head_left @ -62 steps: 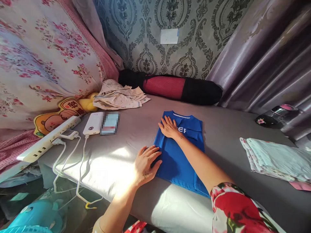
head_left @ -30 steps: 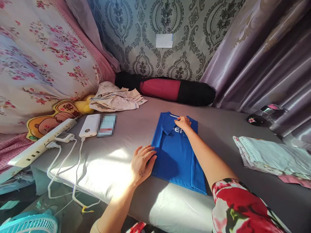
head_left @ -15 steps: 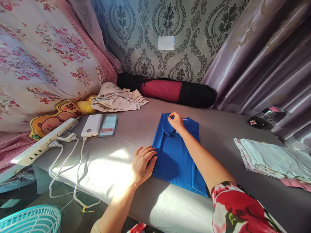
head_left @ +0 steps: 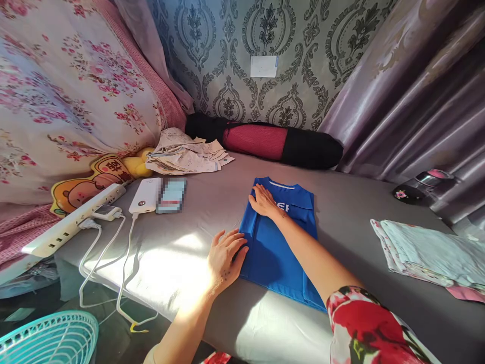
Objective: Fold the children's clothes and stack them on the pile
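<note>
A folded blue polo shirt (head_left: 278,250) with white letters lies on the grey bed sheet (head_left: 341,222). My left hand (head_left: 225,255) rests flat and open on the sheet, its fingertips touching the shirt's left edge. My right hand (head_left: 263,200) lies open, fingers stretched out, on the shirt's upper left part beside the collar. My right sleeve is red floral cloth.
Folded pale cloths (head_left: 428,250) lie at the right. A black and red roll (head_left: 273,141) lies along the wall, patterned cloth (head_left: 185,151) beside it. A power bank (head_left: 144,194), power strip (head_left: 71,217) and cables sit at the left edge. A teal fan (head_left: 45,338) stands below.
My right hand went up to the collar with fingers pinched, then came back down to the shirt's upper left and flattened out. My left hand has stayed in place.
</note>
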The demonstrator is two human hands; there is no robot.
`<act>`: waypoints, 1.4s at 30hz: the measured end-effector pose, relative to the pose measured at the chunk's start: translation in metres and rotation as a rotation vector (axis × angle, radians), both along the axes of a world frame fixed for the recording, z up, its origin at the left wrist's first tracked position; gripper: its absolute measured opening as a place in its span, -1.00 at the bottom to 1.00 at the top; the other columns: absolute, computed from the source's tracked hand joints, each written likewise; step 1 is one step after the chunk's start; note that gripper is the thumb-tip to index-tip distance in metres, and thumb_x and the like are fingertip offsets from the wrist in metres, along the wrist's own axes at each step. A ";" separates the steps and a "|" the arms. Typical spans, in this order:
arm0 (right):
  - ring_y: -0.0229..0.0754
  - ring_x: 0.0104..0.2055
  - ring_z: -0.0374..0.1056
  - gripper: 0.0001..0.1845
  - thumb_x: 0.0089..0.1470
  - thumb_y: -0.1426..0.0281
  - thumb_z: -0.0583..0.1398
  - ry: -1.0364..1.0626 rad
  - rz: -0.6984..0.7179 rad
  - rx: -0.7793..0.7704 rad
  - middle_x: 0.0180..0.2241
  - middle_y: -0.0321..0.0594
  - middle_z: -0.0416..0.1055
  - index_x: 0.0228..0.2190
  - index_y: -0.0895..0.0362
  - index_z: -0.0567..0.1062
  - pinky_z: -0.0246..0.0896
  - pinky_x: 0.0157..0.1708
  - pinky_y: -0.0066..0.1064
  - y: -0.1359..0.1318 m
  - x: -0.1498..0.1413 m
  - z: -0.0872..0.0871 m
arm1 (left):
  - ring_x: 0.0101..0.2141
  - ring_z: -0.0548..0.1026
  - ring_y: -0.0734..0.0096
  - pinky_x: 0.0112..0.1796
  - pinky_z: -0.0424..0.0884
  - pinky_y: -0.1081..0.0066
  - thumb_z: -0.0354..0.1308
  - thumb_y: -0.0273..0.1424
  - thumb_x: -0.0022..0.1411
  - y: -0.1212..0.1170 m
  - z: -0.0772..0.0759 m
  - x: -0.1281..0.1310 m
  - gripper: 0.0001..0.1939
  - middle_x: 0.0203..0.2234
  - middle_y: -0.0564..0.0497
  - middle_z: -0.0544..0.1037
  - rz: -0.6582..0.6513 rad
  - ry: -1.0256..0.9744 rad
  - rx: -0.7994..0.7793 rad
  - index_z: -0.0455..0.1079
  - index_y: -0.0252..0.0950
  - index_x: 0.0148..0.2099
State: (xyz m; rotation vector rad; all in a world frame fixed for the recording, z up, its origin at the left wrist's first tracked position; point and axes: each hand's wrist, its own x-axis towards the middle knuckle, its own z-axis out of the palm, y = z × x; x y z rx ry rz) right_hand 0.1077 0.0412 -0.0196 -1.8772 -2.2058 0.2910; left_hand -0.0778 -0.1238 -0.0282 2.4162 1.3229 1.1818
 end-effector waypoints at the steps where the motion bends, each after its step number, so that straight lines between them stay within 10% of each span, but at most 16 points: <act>1: -0.01 0.43 -0.21 -0.37 0.33 0.24 -0.09 -0.018 -0.004 -0.040 0.39 0.08 -0.09 0.29 0.34 0.12 -0.33 0.36 -0.14 -0.002 -0.001 0.001 | 0.01 0.55 0.13 0.11 0.34 0.02 0.09 -0.42 0.34 0.000 0.000 0.000 -0.83 -0.14 0.00 0.65 -0.001 -0.002 0.004 0.52 -0.18 -0.14; 8: 0.00 0.45 -0.42 -0.22 0.35 0.10 -0.27 -0.036 -0.030 -0.224 0.42 0.05 -0.30 0.35 0.40 -0.03 -0.57 0.37 -0.03 -0.001 -0.008 0.017 | 0.01 0.55 0.14 0.11 0.35 0.02 0.08 -0.42 0.34 0.000 0.001 0.000 -0.82 -0.14 0.02 0.65 -0.007 -0.015 0.013 0.50 -0.15 -0.13; 42: 0.04 0.44 -0.33 -0.23 0.36 0.11 -0.25 0.018 -0.278 -0.024 0.41 0.10 -0.19 0.33 0.43 0.03 -0.45 0.36 -0.08 0.043 0.000 0.000 | 0.02 0.54 0.16 0.11 0.31 0.04 0.05 -0.41 0.36 -0.001 0.001 -0.001 -0.81 -0.14 -0.01 0.65 -0.017 0.026 0.005 0.49 -0.19 -0.10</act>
